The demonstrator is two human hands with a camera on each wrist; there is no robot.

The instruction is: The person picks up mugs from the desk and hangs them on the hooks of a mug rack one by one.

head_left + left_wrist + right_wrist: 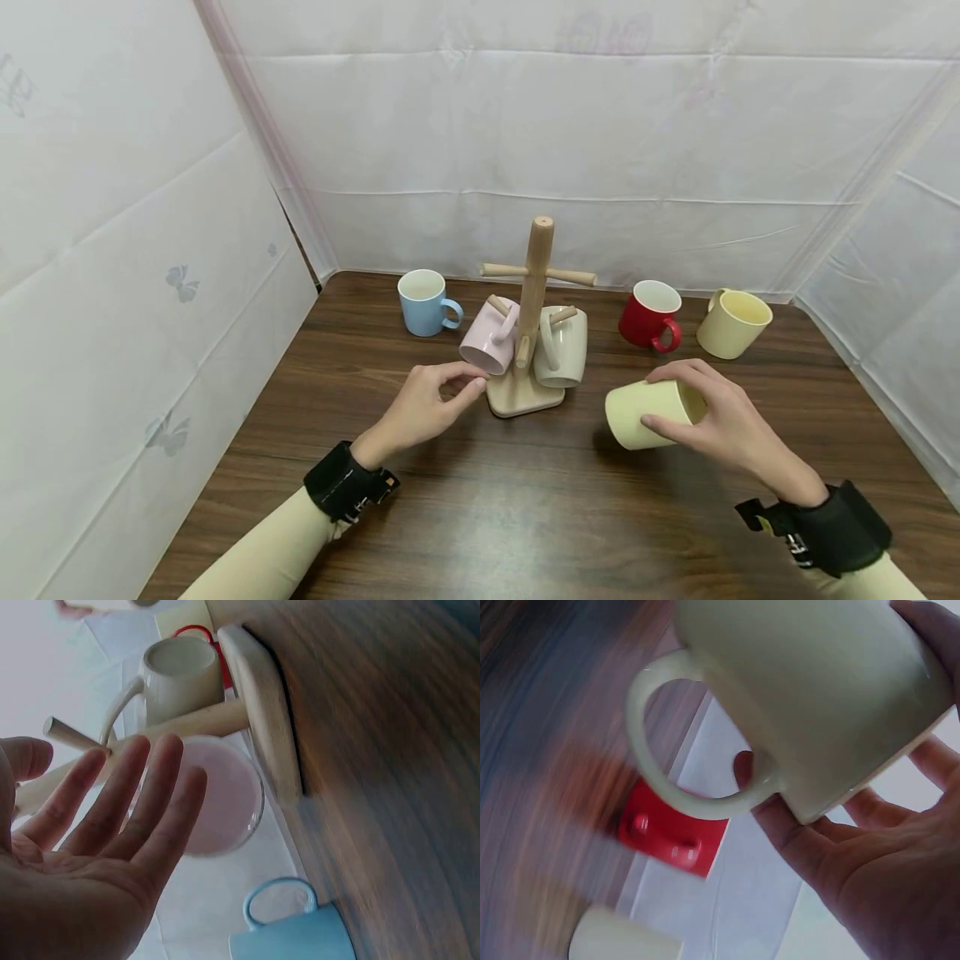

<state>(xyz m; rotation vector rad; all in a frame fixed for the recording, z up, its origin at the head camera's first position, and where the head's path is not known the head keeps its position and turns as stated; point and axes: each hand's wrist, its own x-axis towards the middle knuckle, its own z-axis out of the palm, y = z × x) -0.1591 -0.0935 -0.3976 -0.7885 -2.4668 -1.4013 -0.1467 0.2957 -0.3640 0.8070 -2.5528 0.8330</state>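
Observation:
My right hand (723, 417) grips a pale yellow mug (645, 412) near its rim, thumb on the near side. The mug is tipped sideways with its base toward the rack; its handle (641, 727) shows only in the right wrist view. My left hand (427, 408) holds nothing, its fingers (169, 825) loosely extended just below a pink mug (491, 337). That pink mug hangs tilted by its handle on a lower peg of the wooden mug rack (536, 267). An off-white mug (564, 350) hangs on the neighbouring peg. Whether my left fingertips touch the pink mug, I cannot tell.
A blue mug (423, 304) stands upright at the back left. Behind my right hand stand a red mug (645, 312) and another yellow mug (731, 327). White sheeting (390, 125) closes off the back and sides of the brown wooden table (480, 517).

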